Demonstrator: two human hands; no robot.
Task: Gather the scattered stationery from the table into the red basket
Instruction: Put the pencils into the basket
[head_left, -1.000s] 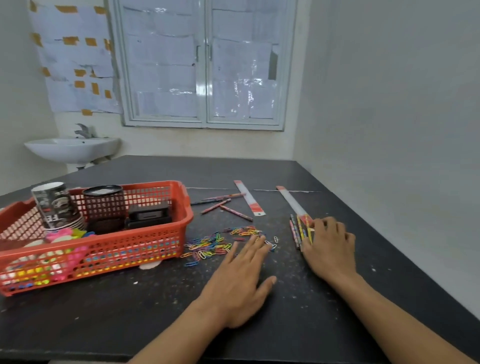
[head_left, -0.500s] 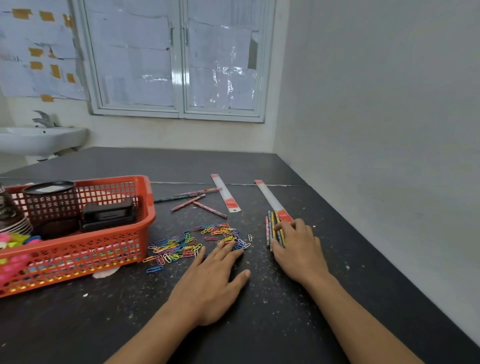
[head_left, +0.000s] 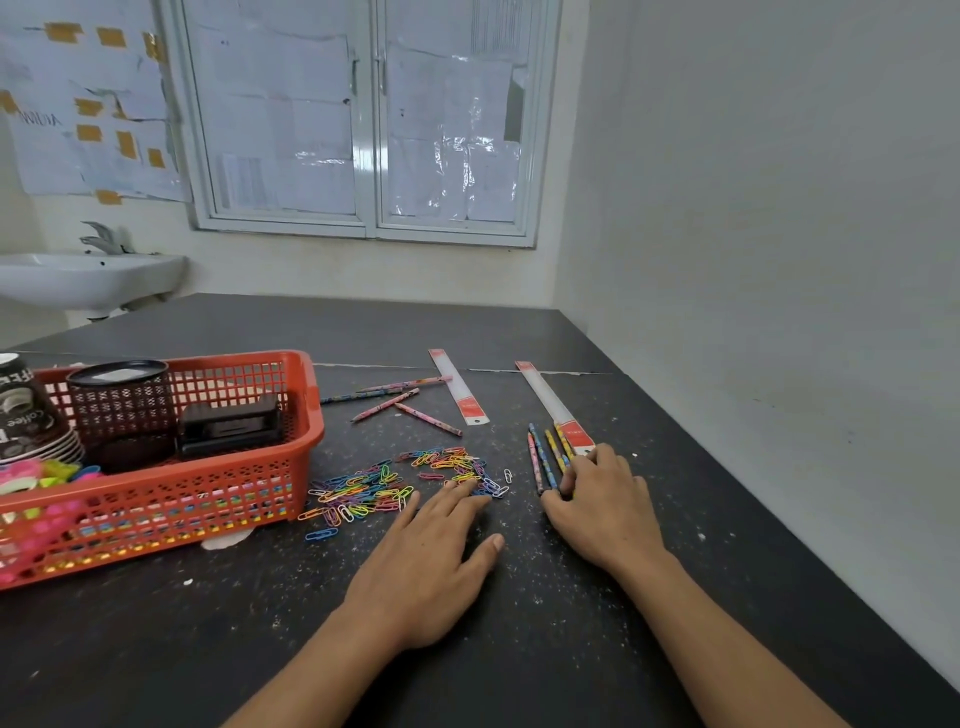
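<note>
Person's at the dark table (head_left: 519, 654), both forearms out in front. Left hand (head_left: 431, 561) lies flat, palm down, fingers straight & a bit spread, tips just touching the near edge of the heap of coloured paper clips (head_left: 384, 486); it grips nothing. Right hand (head_left: 605, 512) sits to the right of that, knuckles up, fingers bent over the near ends of a small bunch of pencils (head_left: 543, 457) that lie side by side flat on the table; thumb at their near tips. Can't tell if it's actually pinching them or only resting on them. A long ruler (head_left: 548, 402) runs away from that hand, its red end right by the fingers, w/ a second ruler (head_left: 457, 387) to the left, well apart from it. Between the 2nd ruler & the basket, a few loose pencils (head_left: 397, 402) lie at angles. Red basket (head_left: 208, 499) stands at the left of the table, just beside the clips. In it: black mesh pen cup (head_left: 122, 405), black box-like thing (head_left: 231, 423), stack of paper cups (head_left: 26, 415), pink & yellow bits at the near left corner, too blurred to name. Behind, a white sink (head_left: 88, 278) & a papered-over window (head_left: 363, 119).
</note>
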